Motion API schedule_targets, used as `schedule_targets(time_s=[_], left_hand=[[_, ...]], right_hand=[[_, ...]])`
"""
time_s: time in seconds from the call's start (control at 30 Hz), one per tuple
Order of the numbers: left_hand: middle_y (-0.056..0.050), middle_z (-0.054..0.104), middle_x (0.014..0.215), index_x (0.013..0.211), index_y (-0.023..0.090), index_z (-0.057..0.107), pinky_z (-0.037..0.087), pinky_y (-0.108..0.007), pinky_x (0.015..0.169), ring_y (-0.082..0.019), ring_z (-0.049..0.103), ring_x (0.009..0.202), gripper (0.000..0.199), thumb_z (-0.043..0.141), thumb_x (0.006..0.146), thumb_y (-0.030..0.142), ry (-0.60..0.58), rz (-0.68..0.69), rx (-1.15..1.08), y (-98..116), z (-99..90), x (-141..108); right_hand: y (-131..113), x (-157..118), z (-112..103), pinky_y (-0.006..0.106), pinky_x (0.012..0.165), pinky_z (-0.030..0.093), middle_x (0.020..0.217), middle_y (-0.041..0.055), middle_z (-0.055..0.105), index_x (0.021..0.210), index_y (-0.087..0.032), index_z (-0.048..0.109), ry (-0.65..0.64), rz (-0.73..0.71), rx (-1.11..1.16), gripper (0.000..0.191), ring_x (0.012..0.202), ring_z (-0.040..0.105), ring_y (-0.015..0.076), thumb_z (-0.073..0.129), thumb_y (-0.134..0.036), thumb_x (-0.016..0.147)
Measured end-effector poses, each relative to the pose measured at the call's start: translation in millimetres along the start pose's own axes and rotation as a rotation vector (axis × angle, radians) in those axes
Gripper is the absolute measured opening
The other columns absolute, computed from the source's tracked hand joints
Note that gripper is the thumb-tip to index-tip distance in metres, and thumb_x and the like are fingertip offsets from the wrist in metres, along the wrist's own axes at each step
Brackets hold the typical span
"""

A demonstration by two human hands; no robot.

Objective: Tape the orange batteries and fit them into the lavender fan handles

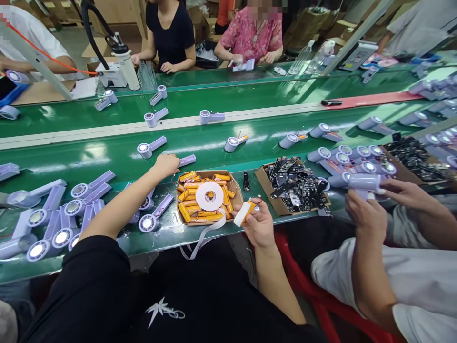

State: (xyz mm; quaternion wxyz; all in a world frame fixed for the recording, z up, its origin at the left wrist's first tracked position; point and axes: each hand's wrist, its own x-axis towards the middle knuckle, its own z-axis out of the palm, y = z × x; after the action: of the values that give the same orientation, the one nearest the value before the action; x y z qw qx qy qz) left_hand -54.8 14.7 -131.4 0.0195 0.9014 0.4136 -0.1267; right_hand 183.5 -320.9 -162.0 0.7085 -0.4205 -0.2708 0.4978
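- Lavender fan bodies: clustered, nine o'clock of the cell carton.
- Your left hand: ten o'clock, at a lavender handle; fingertips hidden, grip cannot be told.
- Tape roll: white, atop the carton's orange cells.
- Your right hand: four o'clock, pinching one white-stripped cell.
- Board carton: three o'clock.

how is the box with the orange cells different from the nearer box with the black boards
Contents: the cell box holds rounded orange cells; the board box holds flat, thin black boards.
On top: a white roll lies on the cell box's pile; the board box has no roll.
Place: the cell box is between the left hand and right hand; the board box is right of both.
Shared: both are open-topped and brown.
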Motion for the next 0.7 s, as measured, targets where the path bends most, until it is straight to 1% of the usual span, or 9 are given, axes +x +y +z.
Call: schedule_targets(time_s=[0.03, 0.1, 0.17, 0.27, 0.37, 0.43, 0.5, 0.6, 0.7], left_hand=[[-0.02, 0.076, 0.129, 0.126, 0.022, 0.082, 0.059, -0.053, 0.1, -0.042, 0.072, 0.12, 0.036, 0.076, 0.095, 0.038, 0.005, 0.018, 0.001, 1, 0.8, 1], [-0.02, 0.072, 0.141, 0.129, 0.023, 0.081, 0.055, -0.054, 0.109, -0.042, 0.062, 0.138, 0.033, 0.067, 0.099, 0.028, 0.042, 0.068, 0.0, 2, 1.4, 4], [-0.017, 0.065, 0.154, 0.137, 0.025, 0.078, 0.049, -0.057, 0.119, -0.041, 0.047, 0.155, 0.042, 0.058, 0.101, 0.017, 0.102, 0.13, -0.011, 1, 1.8, 8], [-0.012, 0.061, 0.161, 0.145, 0.026, 0.072, 0.041, -0.058, 0.128, -0.039, 0.034, 0.164, 0.054, 0.055, 0.097, 0.009, 0.139, 0.205, -0.039, -6, 3.8, 15], [-0.012, 0.058, 0.164, 0.147, 0.022, 0.07, 0.046, -0.057, 0.125, -0.04, 0.035, 0.161, 0.058, 0.056, 0.093, 0.008, 0.093, 0.146, -0.055, -9, 5.5, 26], [-0.016, 0.059, 0.162, 0.143, 0.018, 0.072, 0.053, -0.056, 0.116, -0.044, 0.042, 0.153, 0.053, 0.058, 0.092, 0.011, 0.067, 0.09, -0.064, -7, 5.1, 34], [-0.021, 0.064, 0.153, 0.136, 0.014, 0.075, 0.057, -0.056, 0.109, -0.045, 0.052, 0.142, 0.046, 0.061, 0.092, 0.015, 0.055, 0.067, -0.075, -3, 3.7, 42], [-0.025, 0.071, 0.137, 0.129, 0.011, 0.077, 0.056, -0.056, 0.109, -0.044, 0.059, 0.131, 0.039, 0.063, 0.094, 0.02, 0.055, 0.054, -0.092, 3, 2.8, 52], [-0.025, 0.073, 0.135, 0.127, 0.013, 0.078, 0.055, -0.054, 0.11, -0.043, 0.057, 0.134, 0.038, 0.068, 0.092, 0.024, 0.063, 0.062, -0.112, 5, 4.5, 58]], right_hand=[[1, 0, 2, 0.052, 0.097, 0.071, 0.1, 0.0023, 0.088, 0.124, -0.034, 0.061, -0.018, 0.009, 0.006, 0.062, 0.094, 0.087, 0.0291, 0.1, -0.046, 0.078], [3, 1, 7, 0.052, 0.096, 0.072, 0.098, 0.0019, 0.088, 0.123, -0.034, 0.061, -0.043, 0.019, 0.023, 0.06, 0.091, 0.088, 0.0291, 0.1, -0.046, 0.079], [4, 1, 12, 0.053, 0.096, 0.072, 0.098, 0.0023, 0.088, 0.123, -0.034, 0.061, -0.056, 0.025, 0.031, 0.06, 0.091, 0.088, 0.0298, 0.1, -0.046, 0.079], [3, 2, 17, 0.056, 0.097, 0.071, 0.097, 0.0036, 0.088, 0.121, -0.033, 0.061, -0.068, 0.047, 0.014, 0.061, 0.098, 0.087, 0.0324, 0.101, -0.048, 0.077], [3, 3, 19, 0.057, 0.099, 0.07, 0.094, 0.0039, 0.088, 0.12, -0.032, 0.061, -0.08, 0.077, -0.001, 0.063, 0.103, 0.086, 0.0343, 0.101, -0.05, 0.076], [4, 4, 19, 0.057, 0.099, 0.07, 0.094, 0.0039, 0.088, 0.121, -0.032, 0.06, -0.086, 0.086, 0.002, 0.063, 0.103, 0.086, 0.0341, 0.101, -0.05, 0.076], [5, 5, 19, 0.056, 0.098, 0.07, 0.096, 0.0045, 0.088, 0.121, -0.032, 0.06, -0.09, 0.086, 0.008, 0.062, 0.102, 0.086, 0.0335, 0.1, -0.051, 0.077], [7, 6, 20, 0.056, 0.097, 0.071, 0.098, 0.0062, 0.088, 0.123, -0.031, 0.061, -0.095, 0.091, 0.004, 0.063, 0.103, 0.086, 0.0336, 0.099, -0.052, 0.078], [8, 7, 20, 0.057, 0.098, 0.07, 0.099, 0.007, 0.088, 0.125, -0.031, 0.061, -0.114, 0.111, -0.014, 0.064, 0.104, 0.086, 0.0349, 0.099, -0.053, 0.078]])
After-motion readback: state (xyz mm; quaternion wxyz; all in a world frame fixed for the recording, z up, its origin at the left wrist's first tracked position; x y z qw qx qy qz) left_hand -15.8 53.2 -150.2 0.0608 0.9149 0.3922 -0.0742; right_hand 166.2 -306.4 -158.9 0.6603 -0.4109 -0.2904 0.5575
